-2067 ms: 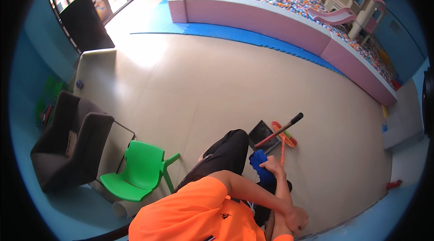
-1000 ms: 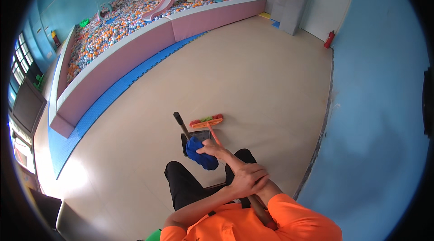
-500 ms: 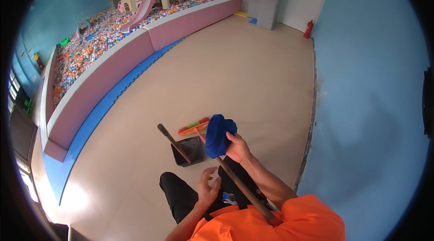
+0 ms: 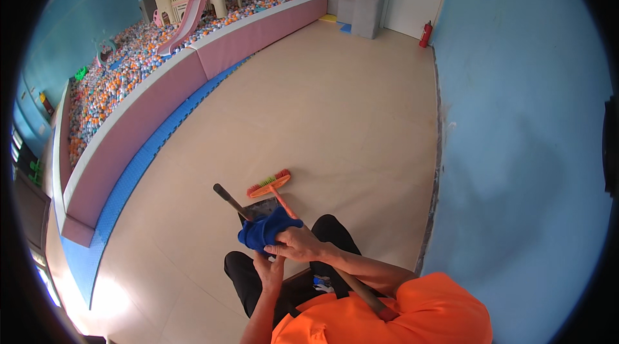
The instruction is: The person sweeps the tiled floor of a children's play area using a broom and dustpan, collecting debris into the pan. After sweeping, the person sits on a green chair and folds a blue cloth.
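A bunched dark blue cloth [image 4: 263,228] is held in front of my knees. My right hand [image 4: 299,245] grips its right side with the fingers closed. From below, my left hand [image 4: 268,269] reaches up to the cloth, its fingers closed at the lower edge and partly hidden. A broom [image 4: 284,205] leans back against my orange top; its stick runs beneath my right forearm, and its orange head with red and green bristles rests on the floor. Behind the cloth sits a black dustpan [image 4: 258,206], mostly covered, its long handle sticking up to the left.
A pink and grey padded wall [image 4: 155,105] curves along the left, edged by blue floor mats [image 4: 138,150]. Beyond it lies a ball pit with a pink slide [image 4: 187,25]. A blue wall [image 4: 516,118] stands on the right; a red fire extinguisher [image 4: 425,34] is beside the far door.
The blue cloth has moved down and left, from my right hand alone to both hands. My left hand has come up to it. The dustpan is now largely covered.
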`<state>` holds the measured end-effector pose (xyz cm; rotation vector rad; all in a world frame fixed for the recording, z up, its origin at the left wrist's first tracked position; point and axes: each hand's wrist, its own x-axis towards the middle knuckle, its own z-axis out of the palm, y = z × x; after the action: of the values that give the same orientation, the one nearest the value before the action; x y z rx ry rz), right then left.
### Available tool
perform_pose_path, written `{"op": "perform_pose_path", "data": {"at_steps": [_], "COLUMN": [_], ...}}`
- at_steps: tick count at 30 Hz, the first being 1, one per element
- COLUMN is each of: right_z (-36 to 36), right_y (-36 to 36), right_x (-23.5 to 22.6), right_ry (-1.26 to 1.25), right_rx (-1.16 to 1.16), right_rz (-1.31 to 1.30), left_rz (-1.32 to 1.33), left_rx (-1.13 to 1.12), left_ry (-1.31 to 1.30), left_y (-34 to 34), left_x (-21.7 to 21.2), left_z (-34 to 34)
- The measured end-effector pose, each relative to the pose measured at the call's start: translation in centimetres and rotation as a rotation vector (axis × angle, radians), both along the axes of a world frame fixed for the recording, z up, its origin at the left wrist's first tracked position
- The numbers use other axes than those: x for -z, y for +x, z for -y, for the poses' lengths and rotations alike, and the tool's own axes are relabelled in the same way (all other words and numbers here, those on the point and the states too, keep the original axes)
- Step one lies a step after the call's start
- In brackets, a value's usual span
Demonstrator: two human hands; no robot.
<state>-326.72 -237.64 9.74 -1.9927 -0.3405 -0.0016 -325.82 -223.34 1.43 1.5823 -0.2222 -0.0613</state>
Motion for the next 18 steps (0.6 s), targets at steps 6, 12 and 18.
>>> {"op": "perform_pose_path", "data": {"at_steps": [6, 12, 18], "right_z": [1.1, -0.3, -0.9], "right_y": [0.0, -0.1, -0.2], "right_x": [3.7, 1.7, 4.5], "right_ry": [0.450, 0.509, 0.678], "right_rx": [0.186, 0.271, 0.446], "right_rz": [-0.207, -0.380, -0.384], "left_rz": [-0.263, -0.300, -0.360], "left_rx": [0.108, 0.067, 0.112], "left_ry": [-0.074, -0.127, 0.020], "left_y": [-1.5, -1.7, -1.2], "left_x": [-4.0, -2.6, -2.9], "left_z": [-0.1, -1.3, -2.0]}}
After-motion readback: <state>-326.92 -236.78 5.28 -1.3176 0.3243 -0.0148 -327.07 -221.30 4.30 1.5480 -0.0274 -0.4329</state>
